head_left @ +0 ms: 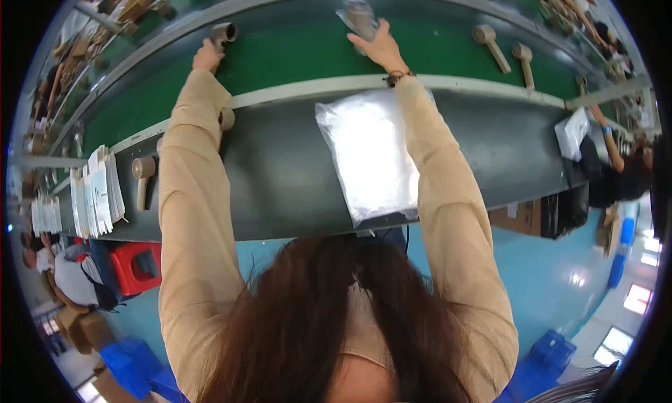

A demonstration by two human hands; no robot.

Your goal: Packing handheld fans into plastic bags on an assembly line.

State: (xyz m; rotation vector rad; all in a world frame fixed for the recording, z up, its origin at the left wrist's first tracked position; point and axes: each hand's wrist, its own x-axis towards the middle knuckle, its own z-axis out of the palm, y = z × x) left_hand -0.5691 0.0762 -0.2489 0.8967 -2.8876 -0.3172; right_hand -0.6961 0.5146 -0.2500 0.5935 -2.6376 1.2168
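Both my arms, in beige sleeves, stretch forward over a green conveyor belt (294,49). At the far left, my left hand (208,56) closes around a dark brown hair dryer (224,33) with a short, tube-like head. My right hand (381,49), a dark bracelet at its wrist, has its thumb and fingers around a brownish hair dryer in a clear plastic bag (359,15). Part of that grip is hidden behind the bag. Below my right forearm, a stack of shiny clear plastic bags (371,154) lies on the dark worktop (280,165).
More hair dryers lie at the belt's right (493,47) and on the worktop at left (143,179). White folded papers (98,193) stand at the worktop's left end. A red stool (136,268) is on the floor. At right, a co-worker's arm (612,140) reaches by a white bag (572,133).
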